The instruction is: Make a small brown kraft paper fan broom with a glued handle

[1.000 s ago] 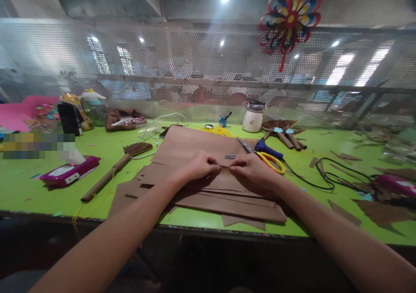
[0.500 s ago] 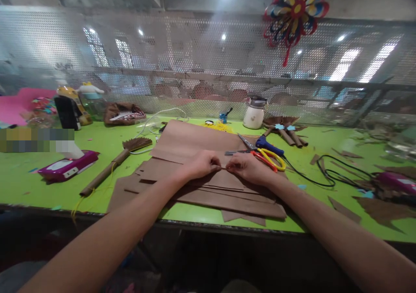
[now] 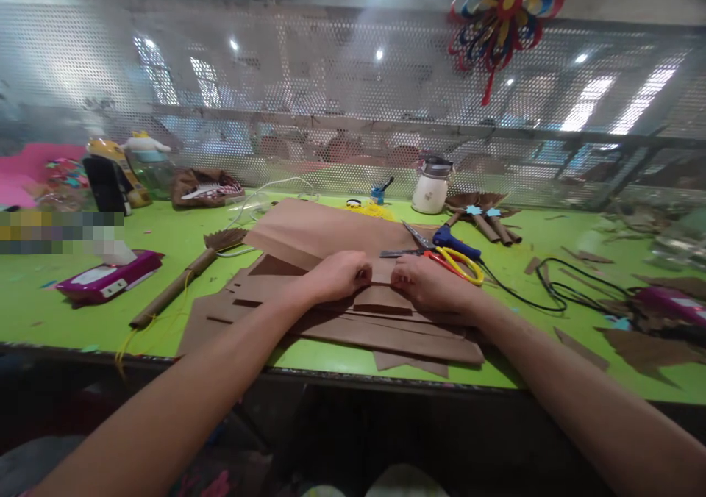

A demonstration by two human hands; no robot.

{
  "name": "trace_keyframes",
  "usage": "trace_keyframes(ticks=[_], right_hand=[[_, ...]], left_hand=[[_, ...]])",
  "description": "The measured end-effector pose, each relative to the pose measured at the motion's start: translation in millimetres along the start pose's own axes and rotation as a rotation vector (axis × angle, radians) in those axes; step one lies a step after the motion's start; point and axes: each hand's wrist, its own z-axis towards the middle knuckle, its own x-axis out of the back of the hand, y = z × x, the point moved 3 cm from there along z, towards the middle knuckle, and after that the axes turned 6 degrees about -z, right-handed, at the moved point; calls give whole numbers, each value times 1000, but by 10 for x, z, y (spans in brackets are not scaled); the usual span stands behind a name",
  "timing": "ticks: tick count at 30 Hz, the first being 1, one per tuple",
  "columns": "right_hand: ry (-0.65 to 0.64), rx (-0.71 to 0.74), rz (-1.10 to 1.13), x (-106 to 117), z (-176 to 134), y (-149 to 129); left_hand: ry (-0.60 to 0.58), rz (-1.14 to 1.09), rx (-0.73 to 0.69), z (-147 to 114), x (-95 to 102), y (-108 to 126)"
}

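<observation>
My left hand (image 3: 345, 273) and my right hand (image 3: 422, 280) pinch the far edge of a small piece of brown paper (image 3: 382, 300) from either side. That edge looks narrowly folded between the fingertips. Under it lies a loose stack of brown paper pieces (image 3: 331, 329), with a larger brown sheet (image 3: 325, 226) resting behind, lifted and bent. Just beyond my right hand are scissors (image 3: 468, 265) with yellow and red handles, blades apart. A blue tool (image 3: 457, 242) that looks like a glue gun lies against them, its black cord running right.
On the left stand a purple tissue pack (image 3: 113, 276) and a rolled paper stick (image 3: 173, 291) with yellow thread. A white jar (image 3: 432, 188) and paper rolls (image 3: 485, 225) sit at the back. Paper scraps (image 3: 643, 350) lie right. The green table's front edge (image 3: 353, 378) is near.
My hands have moved slightly apart along the paper edge, and more of the small piece shows between them. The large sheet behind has shifted left and its near edge tilts. The view has moved slightly.
</observation>
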Motion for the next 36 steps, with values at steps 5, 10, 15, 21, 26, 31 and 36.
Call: trace_keyframes(ticks=[5,10,15,21,26,31,36], right_hand=[[32,-53,35,32,-18,-32],[6,-94,54,17,-27,-22],[-39,-115,1,0,-38,8],[-103,-51,-129,87,-66,-77],[-97,17,-253,82,-47,-157],[-88,54,-313,80,-34,-212],[-22,-48,-333,119,-36,-246]], left_hand=[[-1,28,-33,-7,15,17],[2,40,-47,0,7,-8],[-26,54,-12,-9,23,-24],[-59,78,12,-34,57,-10],[-56,129,-70,-77,93,88],[-64,18,-92,-68,131,61],[-90,-331,83,-19,146,-60]])
